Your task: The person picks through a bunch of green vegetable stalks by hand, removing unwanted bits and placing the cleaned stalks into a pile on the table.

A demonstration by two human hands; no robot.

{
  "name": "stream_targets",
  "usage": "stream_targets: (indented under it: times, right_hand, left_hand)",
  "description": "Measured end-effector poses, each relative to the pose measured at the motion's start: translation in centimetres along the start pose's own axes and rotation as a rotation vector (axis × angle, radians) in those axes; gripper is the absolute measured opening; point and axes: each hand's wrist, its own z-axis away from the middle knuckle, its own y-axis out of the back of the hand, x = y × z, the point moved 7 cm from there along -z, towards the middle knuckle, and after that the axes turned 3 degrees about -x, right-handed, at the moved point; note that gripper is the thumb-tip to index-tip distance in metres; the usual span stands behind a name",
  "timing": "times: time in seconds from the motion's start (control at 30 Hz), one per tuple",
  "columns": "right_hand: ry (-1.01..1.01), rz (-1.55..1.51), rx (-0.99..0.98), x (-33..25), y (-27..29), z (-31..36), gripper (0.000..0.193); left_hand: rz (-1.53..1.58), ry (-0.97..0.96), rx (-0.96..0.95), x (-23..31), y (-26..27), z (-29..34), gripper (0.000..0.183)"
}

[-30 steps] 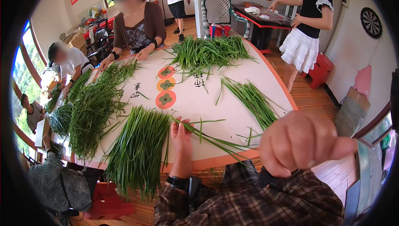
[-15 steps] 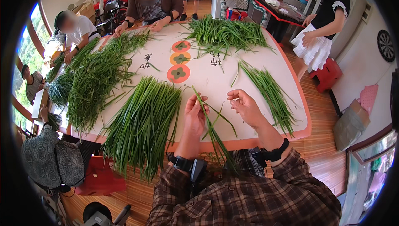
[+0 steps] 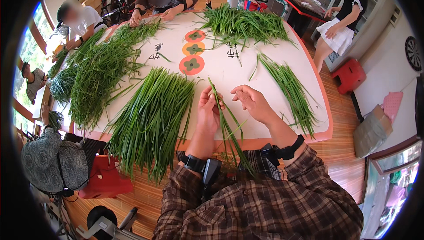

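Green stalks (image 3: 226, 125) are dangling over the tabletop (image 3: 216, 65)'s near edge, left hand (image 3: 208, 113) pinching their upper end; right hand (image 3: 255, 103) is hovering, seemingly empty, fingers loosely parted. Too light a pinch might be dropping some.

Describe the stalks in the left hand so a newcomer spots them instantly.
Find the orange-edged pale table. At its near side, the wearer's left hand pinches a few long green stalks. Unlike the thick bundle to their left, these are sparse and gripped.

A dartboard (image 3: 414, 54) hangs on a white wall (image 3: 383, 70).
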Motion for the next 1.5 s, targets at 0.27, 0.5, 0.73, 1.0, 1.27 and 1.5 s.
stream_targets:
  times: [0.27,0.5,0.73,1.0,1.27,1.5]
  right_hand:
    - [-0.062,0.790,-0.288,1.7,-2.2,4.6,0.038]
    - [-0.078,0.439,-0.141,1.6,2.6,6.6,0.019]
    - [-0.135,-0.094,0.161,2.5,8.8,7.7,0.017]
    - [-0.173,-0.291,0.015,1.7,8.0,9.3,0.019]
    - [-0.084,0.411,-0.540,-0.3,-0.8,10.1,0.028]
    - [0.021,0.215,-0.103,-2.5,2.1,5.3,0.018]
  left_hand:
    - [0.065,-0.054,0.093,0.1,1.2,-0.1,0.024]
    - [0.090,-0.081,0.081,0.2,1.3,-0.3,0.025]
    - [0.020,-0.087,0.085,0.3,1.1,-0.3,0.029]
    - [0.051,-0.036,0.074,0.1,1.2,-0.3,0.026]
    - [-0.039,-0.054,0.076,0.0,1.2,-0.4,0.025]
    - [-0.044,0.035,-0.014,-0.1,0.2,-0.2,0.028]
